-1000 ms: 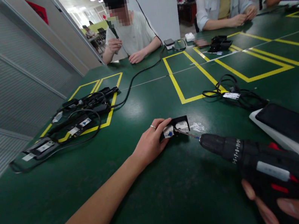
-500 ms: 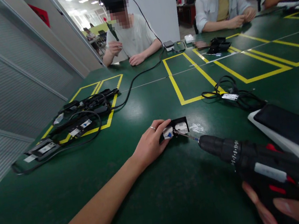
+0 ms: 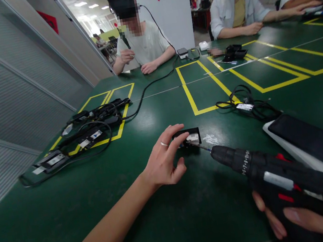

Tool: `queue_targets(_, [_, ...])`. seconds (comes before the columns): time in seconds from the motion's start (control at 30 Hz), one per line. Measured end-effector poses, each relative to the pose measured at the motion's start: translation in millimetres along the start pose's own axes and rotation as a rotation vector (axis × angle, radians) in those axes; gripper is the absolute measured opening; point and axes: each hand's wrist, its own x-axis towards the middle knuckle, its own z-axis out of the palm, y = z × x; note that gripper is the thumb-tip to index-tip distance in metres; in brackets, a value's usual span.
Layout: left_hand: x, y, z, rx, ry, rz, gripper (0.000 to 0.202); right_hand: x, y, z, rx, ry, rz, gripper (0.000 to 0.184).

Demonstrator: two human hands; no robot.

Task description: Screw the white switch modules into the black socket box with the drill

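A small black box-like part with white pieces inside (image 3: 194, 138) lies on the green table in front of me. Beside and partly over it is my left hand (image 3: 165, 156), fingers spread and thumb apart, wearing a ring. Whether its fingertips touch the part, I cannot tell. My right hand (image 3: 301, 213) grips a black and red cordless drill (image 3: 266, 173) by its handle. The drill's long thin bit points left, with its tip at the black part; the exact contact is hard to see.
A dark phone-like slab on a white base (image 3: 313, 141) lies near the drill. Coiled black cables (image 3: 248, 106) sit behind it. Black cabled devices (image 3: 88, 129) lie at left. Across the table (image 3: 158, 101), one person (image 3: 145, 41) holds a screwdriver-like tool; others sit at right.
My left hand has let go of the black part; its thumb and fingers have spread and lifted. The drill stays at the part, shifted slightly left in view.
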Motion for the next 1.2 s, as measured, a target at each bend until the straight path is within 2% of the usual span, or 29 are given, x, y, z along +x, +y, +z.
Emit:
queue_targets(0.17, [17.2, 8.3, -11.2, 0.002, -0.043, 0.011, 0.058, 15.6, -12.5, 13.1, 0.047, 0.035, -0.064, 0.041])
queue_targets(0.27, [49.6, 26.6, -18.9, -0.079, -0.112, 0.058, 0.046, 17.2, -7.2, 12.9, 0.072, 0.041, -0.067, 0.039])
queue_targets(0.33, [78.4, 43.7, -16.1, -0.123, -0.215, 0.11, 0.04, 12.9, 0.9, 8.4, 0.084, 0.04, -0.053, 0.037])
queue_targets(0.47, [134.6, 77.6, 13.9, -0.215, -0.392, 0.221, 0.039, 0.4, 15.1, -3.7, 0.078, 0.019, -0.008, 0.027])
queue_targets(0.6, [169.8, 95.7, 51.8, -0.296, -0.583, 0.276, 0.046, -3.9, 20.6, -9.1, 0.123, -0.012, 0.027, 0.024])
queue_targets(0.77, [187.8, 91.3, 80.7, -0.359, -0.643, 0.433, 0.043, 2.1, 26.8, -10.7, 0.203, -0.102, -0.038, 0.032])
queue_targets(0.87, [194.1, 88.4, 88.2, -0.357, -0.668, 0.545, 0.04, 1.5, 32.2, -13.5, 0.183, -0.099, -0.019, 0.027])
queue_targets(0.97, [198.3, 90.8, 85.5, -0.288, -0.703, 0.599, 0.038, -1.7, 34.2, -15.7, 0.164, -0.069, 0.025, 0.022])
queue_targets(1.07, [200.4, 92.5, 80.1, -0.207, -0.685, 0.601, 0.039, -3.7, 30.4, -15.7, 0.144, -0.08, 0.017, 0.024])
queue_targets(1.13, [201.1, 90.1, 77.9, -0.195, -0.659, 0.584, 0.038, -4.1, 27.1, -15.1, 0.137, -0.084, 0.015, 0.025])
queue_targets(1.2, [200.4, 85.2, 74.0, -0.25, -0.629, 0.504, 0.037, -4.3, 24.9, -14.4, 0.152, -0.089, 0.042, 0.025])
